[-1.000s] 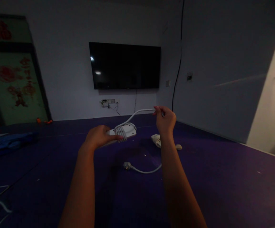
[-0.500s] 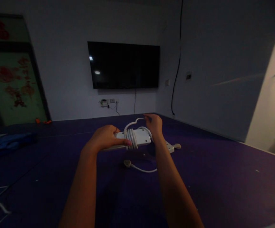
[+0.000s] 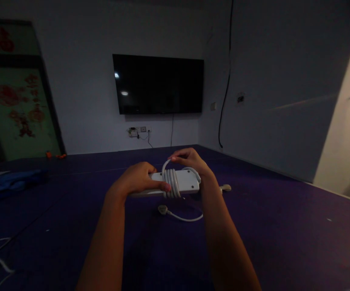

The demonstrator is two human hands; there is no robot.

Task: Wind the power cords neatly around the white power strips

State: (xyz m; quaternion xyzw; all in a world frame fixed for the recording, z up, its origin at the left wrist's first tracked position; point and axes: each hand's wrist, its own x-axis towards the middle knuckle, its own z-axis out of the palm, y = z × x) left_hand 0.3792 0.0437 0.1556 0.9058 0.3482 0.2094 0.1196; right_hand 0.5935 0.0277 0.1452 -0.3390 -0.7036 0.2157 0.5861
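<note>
A white power strip [image 3: 187,180] is held up in the air, its screwed side facing me. Several turns of its white cord [image 3: 171,182] lie around the strip. My left hand [image 3: 141,178] grips the left part, thumb across the front against the turns. Above the strip, my right hand [image 3: 191,158] pinches a loop of the cord between thumb and fingers. Below them a white plug [image 3: 162,209] with a length of cord lies on the purple surface. Another plug [image 3: 226,188] shows to the right, partly hidden by my right forearm.
A television [image 3: 159,85] hangs on the far wall above several sockets [image 3: 138,130]. Dark blue cloth [image 3: 14,181] lies at the left on the purple surface [image 3: 271,238]. A white cable [image 3: 1,258] runs along the near left. A black cable [image 3: 225,93] hangs down the right wall.
My right hand has moved left and slightly down, drawing the cord loop closer to the strip. The strip has shifted slightly right and down, with my left hand still around it.
</note>
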